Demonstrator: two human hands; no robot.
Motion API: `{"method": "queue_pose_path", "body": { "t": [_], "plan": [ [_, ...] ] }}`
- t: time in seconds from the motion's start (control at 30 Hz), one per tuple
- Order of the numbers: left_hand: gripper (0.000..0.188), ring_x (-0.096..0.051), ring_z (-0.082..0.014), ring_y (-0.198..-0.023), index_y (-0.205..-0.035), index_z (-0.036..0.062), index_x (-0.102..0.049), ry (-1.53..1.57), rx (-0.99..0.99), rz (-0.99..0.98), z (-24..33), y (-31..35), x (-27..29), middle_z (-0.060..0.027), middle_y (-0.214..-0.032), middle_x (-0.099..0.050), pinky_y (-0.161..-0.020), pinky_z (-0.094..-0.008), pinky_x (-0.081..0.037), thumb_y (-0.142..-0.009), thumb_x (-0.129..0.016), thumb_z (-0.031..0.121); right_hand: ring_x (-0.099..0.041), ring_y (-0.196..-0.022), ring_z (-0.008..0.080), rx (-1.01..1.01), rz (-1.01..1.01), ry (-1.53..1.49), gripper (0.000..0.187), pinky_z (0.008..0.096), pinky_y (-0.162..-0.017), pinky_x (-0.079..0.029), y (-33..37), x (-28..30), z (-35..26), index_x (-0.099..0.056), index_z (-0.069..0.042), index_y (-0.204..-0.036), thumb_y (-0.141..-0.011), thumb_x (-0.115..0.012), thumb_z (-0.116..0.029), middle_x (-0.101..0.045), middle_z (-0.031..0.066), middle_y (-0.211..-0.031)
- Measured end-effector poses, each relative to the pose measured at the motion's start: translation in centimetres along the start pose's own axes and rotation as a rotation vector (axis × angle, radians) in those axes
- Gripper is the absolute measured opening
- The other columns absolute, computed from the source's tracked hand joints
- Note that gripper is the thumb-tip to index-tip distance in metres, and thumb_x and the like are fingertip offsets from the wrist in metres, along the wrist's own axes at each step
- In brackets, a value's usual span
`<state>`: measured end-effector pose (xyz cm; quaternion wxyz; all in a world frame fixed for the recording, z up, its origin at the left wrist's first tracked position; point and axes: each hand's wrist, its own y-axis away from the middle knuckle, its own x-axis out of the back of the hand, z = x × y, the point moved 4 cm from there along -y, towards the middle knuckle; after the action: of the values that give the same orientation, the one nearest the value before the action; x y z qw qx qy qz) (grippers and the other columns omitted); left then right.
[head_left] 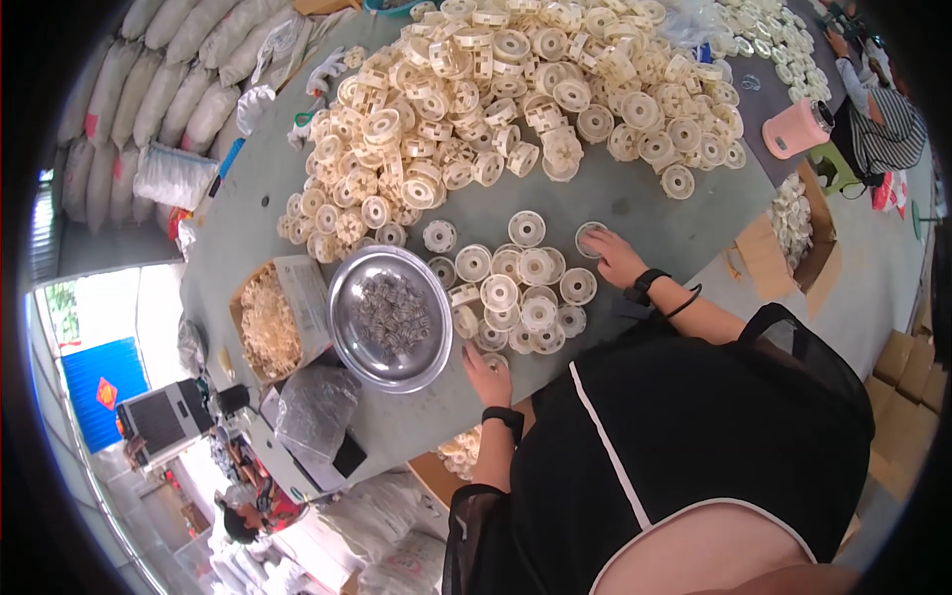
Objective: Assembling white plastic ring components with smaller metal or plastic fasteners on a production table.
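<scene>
My right hand point(617, 260) has its fingers on the rim of a round cream plastic wheel-like part point(587, 238), apart from the others. My left hand point(487, 380) is at the near edge of the loose cluster, its fingers and thumb around another such part point(495, 361), which it partly hides. Between the hands lie several cream round parts point(536, 266), some stacked or overlapping, with their hollow ringed faces up. Left of the cluster, a shiny metal bowl point(342, 342) holds many small grey metal pieces point(392, 313).
A large heap of cream plastic parts point(476, 109) covers the table's far side. A cardboard box point(302, 288) of small pale pieces and a plastic bag point(317, 409) lie left of the bowl. At right are a pink container point(793, 131), an open carton point(764, 260) and another person point(888, 129).
</scene>
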<state>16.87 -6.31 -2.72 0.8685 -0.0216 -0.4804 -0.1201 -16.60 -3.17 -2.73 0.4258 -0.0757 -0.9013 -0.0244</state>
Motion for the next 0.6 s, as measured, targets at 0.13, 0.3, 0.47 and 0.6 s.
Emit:
{"method": "queue_pose_path", "body": {
  "t": [0.13,0.3,0.47,0.6],
  "plan": [
    [0.062,-0.037,-0.0396,-0.107,-0.125,0.0039,-0.031,-0.095,0.084,-0.044,-0.5,-0.1,-0.3,-0.0242,-0.116,-0.04,-0.092,-0.0438,-0.031,-0.066,-0.052,0.006,-0.038,-0.112,0.0346,0.003,-0.144,0.018,0.052,0.0414,-0.093,-0.035,0.5,0.9,-0.8,-0.045,-0.007,-0.116,-0.064,-0.05,-0.005,-0.042,0.0156,-0.121],
    [0.05,-0.044,-0.0359,-0.101,-0.115,0.0023,-0.041,-0.103,0.098,0.053,-1.9,-0.1,-0.3,-0.0193,-0.111,-0.046,-0.088,-0.0425,-0.035,-0.067,-0.053,0.007,-0.033,-0.117,0.0361,-0.028,-0.328,0.064,0.071,0.0403,-0.095,-0.033,0.2,0.5,-1.4,-0.035,-0.011,-0.127,-0.061,-0.061,-0.023,-0.035,0.0194,-0.126],
    [0.054,-0.041,-0.0344,-0.107,-0.117,-0.0018,-0.04,0.352,0.355,0.215,-3.0,1.6,-1.4,-0.0199,-0.114,-0.044,-0.093,-0.0401,-0.032,-0.066,-0.055,0.008,-0.025,-0.121,0.04,0.024,-0.437,0.081,0.086,0.0477,-0.093,-0.033,0.4,0.2,-2.4,-0.029,-0.016,-0.131,-0.058,-0.068,-0.037,-0.026,0.0219,-0.131],
    [0.053,-0.04,-0.0342,-0.109,-0.114,0.0006,-0.043,0.119,0.218,0.23,-0.2,2.6,-2.5,-0.0189,-0.114,-0.045,-0.095,-0.0401,-0.03,-0.064,-0.058,0.008,-0.015,-0.123,0.0462,0.015,-0.542,0.276,0.088,0.0603,-0.086,-0.031,1.0,-0.2,-3.2,-0.03,-0.019,-0.13,-0.056,-0.07,-0.044,-0.018,0.0197,-0.135]
  ]
}}
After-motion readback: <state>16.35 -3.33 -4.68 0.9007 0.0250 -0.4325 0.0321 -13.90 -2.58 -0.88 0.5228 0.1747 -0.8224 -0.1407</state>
